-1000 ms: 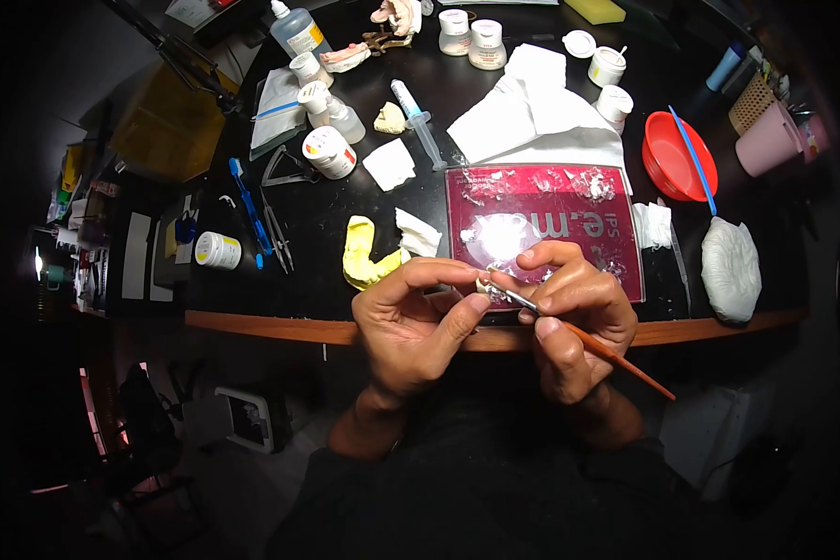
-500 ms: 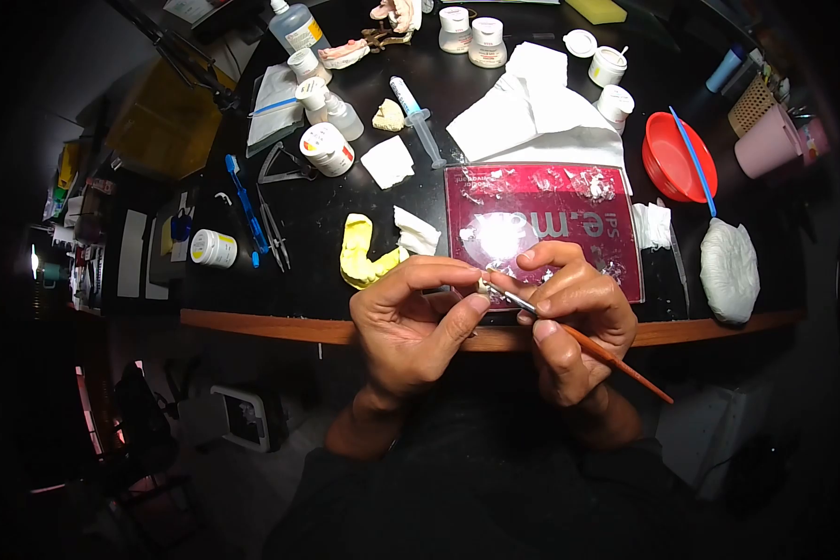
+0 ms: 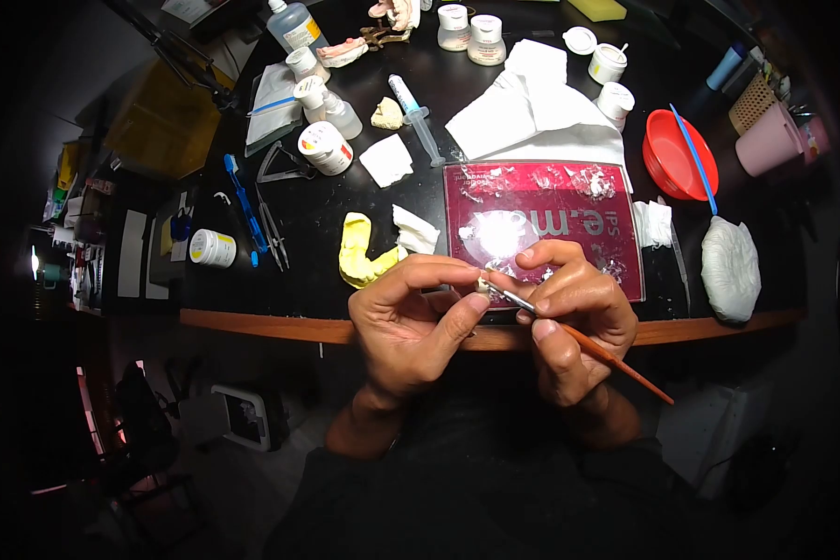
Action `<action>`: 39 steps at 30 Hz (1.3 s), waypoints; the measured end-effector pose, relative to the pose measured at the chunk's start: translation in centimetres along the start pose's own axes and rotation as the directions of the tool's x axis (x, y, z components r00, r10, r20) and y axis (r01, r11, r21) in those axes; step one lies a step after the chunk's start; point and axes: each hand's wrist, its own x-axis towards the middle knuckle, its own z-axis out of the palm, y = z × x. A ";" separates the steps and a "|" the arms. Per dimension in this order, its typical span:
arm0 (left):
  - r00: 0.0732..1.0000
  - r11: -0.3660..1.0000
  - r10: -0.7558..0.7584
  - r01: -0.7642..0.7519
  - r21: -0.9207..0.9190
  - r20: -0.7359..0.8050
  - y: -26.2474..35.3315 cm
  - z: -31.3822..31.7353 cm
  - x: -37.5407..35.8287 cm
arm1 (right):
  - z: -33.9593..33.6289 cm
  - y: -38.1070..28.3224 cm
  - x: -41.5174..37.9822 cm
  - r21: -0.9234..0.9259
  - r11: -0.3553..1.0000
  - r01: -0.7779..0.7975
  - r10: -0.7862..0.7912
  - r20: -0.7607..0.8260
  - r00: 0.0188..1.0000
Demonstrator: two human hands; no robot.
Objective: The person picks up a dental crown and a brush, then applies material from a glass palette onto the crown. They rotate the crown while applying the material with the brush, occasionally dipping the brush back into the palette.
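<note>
Brush tip meets a tiny piece held at the tabletop (image 3: 252, 322) edge.
Left hand (image 3: 411, 322) pinches the small pale piece (image 3: 483, 283); right hand (image 3: 574, 313) grips the brush (image 3: 588, 343). Red mixing slab (image 3: 543, 224) lies just behind, yellow cast (image 3: 359, 252) beside.

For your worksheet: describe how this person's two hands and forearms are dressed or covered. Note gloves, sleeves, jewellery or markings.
Both hands are bare: the left hand and right hand wear no gloves, and no rings show. The forearms are uncovered too, with no sleeve reaching the wrists. Any watch or band cannot be made out in the dim light. A dark garment covers the body below.
</note>
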 end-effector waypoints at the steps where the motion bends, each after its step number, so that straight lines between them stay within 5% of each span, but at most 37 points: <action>1: 1.000 1.000 0.001 -0.001 -0.006 0.000 0.0 0.0 0.0 | 0.0 0.0 0.0 0.000 1.000 -0.001 0.001 0.004 1.000; 39: 1.000 1.000 0.011 -0.011 -0.026 0.005 0.0 0.2 0.1 | 0.0 0.0 -0.1 -0.063 0.998 0.025 -0.025 -0.007 1.000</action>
